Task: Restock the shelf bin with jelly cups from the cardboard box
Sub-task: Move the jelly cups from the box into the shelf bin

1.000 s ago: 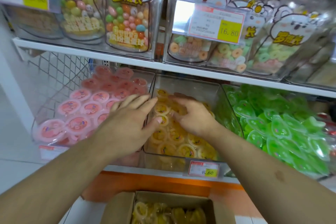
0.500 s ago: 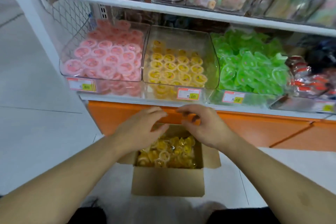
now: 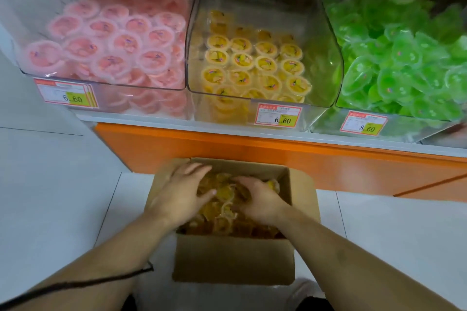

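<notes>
- We stand over a pale tiled floor (image 3: 63, 184) in front of an orange shop shelf (image 3: 252, 149) lined with clear bins.
- The middle bin (image 3: 326, 58) holds yellow jelly cups (image 3: 241, 60) only partway up; we judge there is room for more.
- Pink cups (image 3: 113, 43) fill the bin to its left, green ones (image 3: 404, 58) the one to its right.
- The cardboard box (image 3: 235, 260) sits open on the floor below, with loose yellow cups (image 3: 227, 212) inside.
- Our left hand (image 3: 182, 194) lies spread over the pile, fingers curving down onto cups; our right hand (image 3: 260, 199) curls into the pile, gathering several.
- Whether either hand has a firm hold yet, we cannot tell.
- The cups look light, smooth and slippery, with thin walls and peel-off lids, we judge.
- We would scoop them from underneath with both hands cupped, squeezing the sides gently, not pressing the lids.
</notes>
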Demonstrator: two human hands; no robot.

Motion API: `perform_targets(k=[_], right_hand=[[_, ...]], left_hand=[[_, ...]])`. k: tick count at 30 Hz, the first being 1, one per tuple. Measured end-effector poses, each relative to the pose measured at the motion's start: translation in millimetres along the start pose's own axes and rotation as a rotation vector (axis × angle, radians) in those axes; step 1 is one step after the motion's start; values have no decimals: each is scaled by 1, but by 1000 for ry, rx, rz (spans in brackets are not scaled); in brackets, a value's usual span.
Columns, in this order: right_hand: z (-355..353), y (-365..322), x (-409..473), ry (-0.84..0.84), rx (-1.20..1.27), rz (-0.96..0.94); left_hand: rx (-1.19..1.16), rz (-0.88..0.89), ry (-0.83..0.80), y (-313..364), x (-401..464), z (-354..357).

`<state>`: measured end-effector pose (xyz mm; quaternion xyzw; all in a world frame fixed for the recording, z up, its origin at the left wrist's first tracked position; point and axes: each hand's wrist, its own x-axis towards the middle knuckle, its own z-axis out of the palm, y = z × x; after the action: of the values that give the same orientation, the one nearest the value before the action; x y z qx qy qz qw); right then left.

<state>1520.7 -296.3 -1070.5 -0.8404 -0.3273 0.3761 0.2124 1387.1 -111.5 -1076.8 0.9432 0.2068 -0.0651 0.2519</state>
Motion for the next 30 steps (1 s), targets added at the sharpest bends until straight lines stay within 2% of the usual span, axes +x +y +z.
perform_targets(k=[5, 9, 14, 17, 22, 30], right_hand=[[33, -11, 47, -48, 1, -34], [53, -12, 69, -74, -154, -50], [59, -10, 78, 1, -24, 11], [58, -3, 80, 17, 3, 34], [57, -13, 77, -87, -20, -9], [66, 2, 84, 36, 0, -2]], left_hand=[[-145, -10, -7, -29, 3, 16], [-256, -7, 3, -35, 1, 25], [-338, -38, 9, -35, 3, 21], [-343, -32, 5, -35, 1, 20], [-313, -21, 7, -36, 1, 20], [-297, -7, 4, -38, 3, 23]])
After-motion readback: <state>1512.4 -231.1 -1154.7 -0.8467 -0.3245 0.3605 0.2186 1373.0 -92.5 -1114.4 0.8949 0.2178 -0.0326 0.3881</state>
